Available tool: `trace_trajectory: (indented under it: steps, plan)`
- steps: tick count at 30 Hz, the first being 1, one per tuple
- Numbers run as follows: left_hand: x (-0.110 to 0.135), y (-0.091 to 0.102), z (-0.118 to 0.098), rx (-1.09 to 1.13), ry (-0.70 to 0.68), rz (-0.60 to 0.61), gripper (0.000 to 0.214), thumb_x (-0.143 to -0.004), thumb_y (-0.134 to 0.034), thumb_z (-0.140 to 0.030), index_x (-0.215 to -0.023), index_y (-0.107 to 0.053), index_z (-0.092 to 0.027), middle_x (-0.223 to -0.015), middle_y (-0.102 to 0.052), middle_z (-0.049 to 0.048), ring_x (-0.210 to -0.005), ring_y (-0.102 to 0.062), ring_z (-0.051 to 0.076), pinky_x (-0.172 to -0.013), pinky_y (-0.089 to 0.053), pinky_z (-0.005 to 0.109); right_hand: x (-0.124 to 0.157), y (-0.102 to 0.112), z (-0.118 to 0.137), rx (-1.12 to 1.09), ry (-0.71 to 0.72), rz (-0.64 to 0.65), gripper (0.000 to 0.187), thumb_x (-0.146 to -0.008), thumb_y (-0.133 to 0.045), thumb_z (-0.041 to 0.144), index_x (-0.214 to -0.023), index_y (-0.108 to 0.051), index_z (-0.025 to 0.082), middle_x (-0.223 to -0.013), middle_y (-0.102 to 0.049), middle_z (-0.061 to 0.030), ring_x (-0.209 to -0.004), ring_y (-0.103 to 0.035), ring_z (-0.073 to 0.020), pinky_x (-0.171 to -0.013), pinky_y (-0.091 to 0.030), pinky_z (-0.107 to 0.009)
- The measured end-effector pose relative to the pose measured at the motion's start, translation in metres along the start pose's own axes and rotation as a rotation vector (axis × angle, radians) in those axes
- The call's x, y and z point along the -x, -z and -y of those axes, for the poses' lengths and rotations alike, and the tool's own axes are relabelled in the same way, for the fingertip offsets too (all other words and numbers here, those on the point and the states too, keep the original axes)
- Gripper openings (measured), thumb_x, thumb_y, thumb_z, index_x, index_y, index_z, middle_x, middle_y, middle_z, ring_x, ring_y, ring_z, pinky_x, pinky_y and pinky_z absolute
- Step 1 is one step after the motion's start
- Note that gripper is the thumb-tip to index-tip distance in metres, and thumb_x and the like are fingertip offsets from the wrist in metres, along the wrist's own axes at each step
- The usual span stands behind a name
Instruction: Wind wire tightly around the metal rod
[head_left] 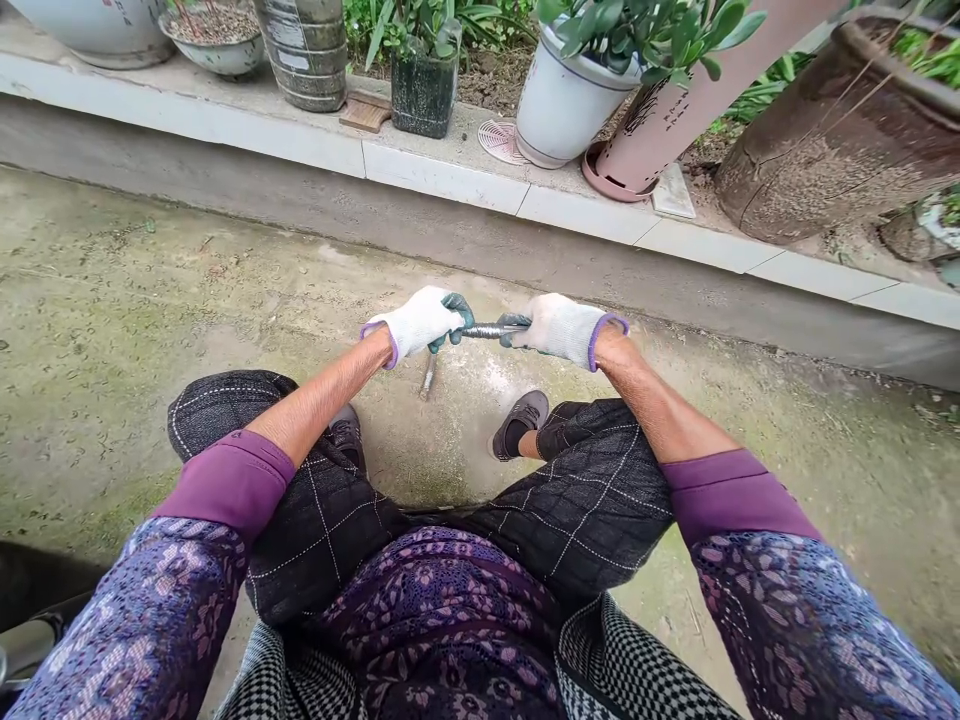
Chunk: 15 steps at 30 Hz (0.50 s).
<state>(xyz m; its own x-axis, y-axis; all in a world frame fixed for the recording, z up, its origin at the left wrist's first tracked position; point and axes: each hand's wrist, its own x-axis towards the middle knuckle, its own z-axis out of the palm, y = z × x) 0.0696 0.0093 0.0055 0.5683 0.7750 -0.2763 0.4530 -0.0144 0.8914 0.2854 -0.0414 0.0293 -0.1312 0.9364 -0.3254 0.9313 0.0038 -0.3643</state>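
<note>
Both my hands wear white knit gloves with green-coated fingers and purple cuffs. A shiny threaded metal rod (486,331) lies level between them, its bare middle showing. My left hand (431,320) is closed around the rod's left end. On the other end the fingers of my right hand (555,328) are wrapped. Just below my left hand is a second short metal piece (427,378), slanting downward; I cannot tell whether it touches the glove or rests on the ground. The rod's two ends are hidden in the gloves.
Beneath my hands is a mossy concrete floor (262,300). A low tiled ledge (442,180) crosses ahead, carrying a white plant pot (562,105), a dark square pot (424,90), a pink column-shaped pot (660,120) and a large brown pot (817,130). My knees flank the work.
</note>
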Motion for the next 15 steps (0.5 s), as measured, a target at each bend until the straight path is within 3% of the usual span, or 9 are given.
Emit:
trace_trajectory:
  steps: [2, 6, 11, 15]
  plan:
    - [0.001, 0.002, 0.001, 0.066, 0.002, -0.021, 0.010, -0.083, -0.063, -0.011, -0.081, -0.072, -0.013, -0.065, -0.069, 0.0017, -0.038, -0.045, 0.005, -0.037, -0.034, 0.018, -0.004, 0.005, -0.001, 0.106, 0.013, 0.034, 0.022, -0.083, -0.067, 0.030, -0.098, -0.079, 0.021, -0.061, -0.058, 0.0022, -0.054, -0.050, -0.0127, -0.053, -0.035, -0.028]
    - [0.003, 0.004, 0.004, 0.167, -0.014, -0.050, 0.008, -0.088, -0.065, -0.016, -0.085, -0.072, -0.012, -0.072, -0.073, 0.0040, -0.039, -0.044, 0.004, -0.038, -0.037, 0.019, -0.001, 0.014, 0.002, 0.002, -0.021, -0.117, 0.028, -0.086, -0.066, 0.033, -0.106, -0.079, 0.019, -0.063, -0.057, 0.0026, -0.054, -0.046, -0.0105, -0.052, -0.035, -0.027]
    - [0.003, 0.006, 0.004, 0.275, -0.019, -0.039, 0.014, -0.089, -0.063, -0.013, -0.097, -0.075, -0.012, -0.072, -0.072, 0.0013, -0.042, -0.044, 0.004, -0.041, -0.041, 0.019, 0.009, 0.019, 0.012, -0.449, -0.087, -0.234, 0.027, -0.085, -0.069, 0.029, -0.105, -0.077, 0.014, -0.068, -0.062, 0.0002, -0.047, -0.044, -0.0075, -0.041, -0.035, -0.023]
    - [0.000, 0.006, 0.003, 0.292, -0.028, -0.008, 0.022, -0.088, -0.057, -0.008, -0.101, -0.074, -0.012, -0.071, -0.069, -0.0002, -0.042, -0.045, 0.005, -0.043, -0.042, 0.020, 0.015, 0.022, 0.014, -0.752, -0.029, -0.203, 0.026, -0.080, -0.076, 0.027, -0.100, -0.075, 0.011, -0.071, -0.065, -0.0026, -0.045, -0.045, -0.0072, -0.035, -0.038, -0.022]
